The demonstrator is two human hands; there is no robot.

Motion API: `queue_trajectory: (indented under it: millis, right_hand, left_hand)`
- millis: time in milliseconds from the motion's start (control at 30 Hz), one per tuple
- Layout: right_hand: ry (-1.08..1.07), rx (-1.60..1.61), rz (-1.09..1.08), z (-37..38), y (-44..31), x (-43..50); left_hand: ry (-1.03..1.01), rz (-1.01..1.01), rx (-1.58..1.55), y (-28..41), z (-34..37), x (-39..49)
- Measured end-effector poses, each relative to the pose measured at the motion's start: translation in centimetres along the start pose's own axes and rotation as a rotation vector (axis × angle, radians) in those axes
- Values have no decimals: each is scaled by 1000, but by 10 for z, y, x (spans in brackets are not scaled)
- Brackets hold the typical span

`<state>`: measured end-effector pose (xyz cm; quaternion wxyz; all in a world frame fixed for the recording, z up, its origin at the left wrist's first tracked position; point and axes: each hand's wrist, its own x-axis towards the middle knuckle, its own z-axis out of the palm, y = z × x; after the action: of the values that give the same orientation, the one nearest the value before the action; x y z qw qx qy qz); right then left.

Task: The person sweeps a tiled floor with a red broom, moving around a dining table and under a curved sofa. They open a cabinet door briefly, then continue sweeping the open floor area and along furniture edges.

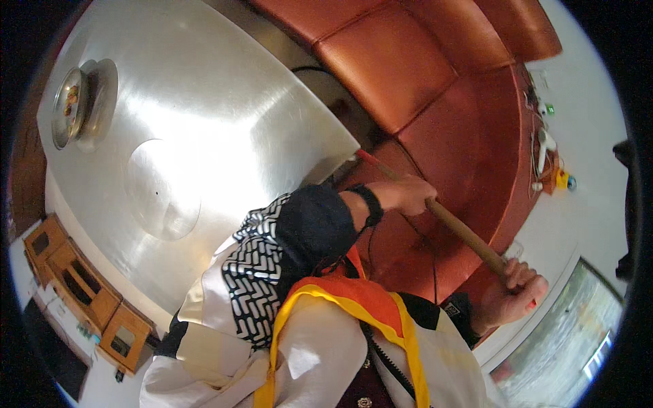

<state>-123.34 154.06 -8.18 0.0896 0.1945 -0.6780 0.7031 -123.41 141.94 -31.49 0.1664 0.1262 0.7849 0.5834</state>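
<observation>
My left hand point(405, 196), below a dark wristband and a patterned sleeve with a black cuff, is closed around a long brown pole point(461, 234). My right hand point(518, 293) grips the same pole near its upper end, at the right. The pole slants down to the upper left, where a red section point(368, 157) shows beside the corner of the shiny metal-look tabletop point(285, 127). Beyond that corner the pole's lower end is hidden, so I cannot tell what tool it belongs to.
A reddish-brown leather-look sofa point(387, 76) curves along the top and right. On the table stands a metal dish with small items point(69, 109). A white hair dryer point(546, 148) and cords lie by the sofa's back. Wooden cabinets point(84, 280) stand at lower left.
</observation>
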Motion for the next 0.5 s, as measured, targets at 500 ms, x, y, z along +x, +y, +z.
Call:
queue_trajectory:
  millis: [500]
  right_hand:
    - [54, 151, 206, -43, -21, -94]
  left_hand:
    - [757, 77, 44, 23, 65, -67]
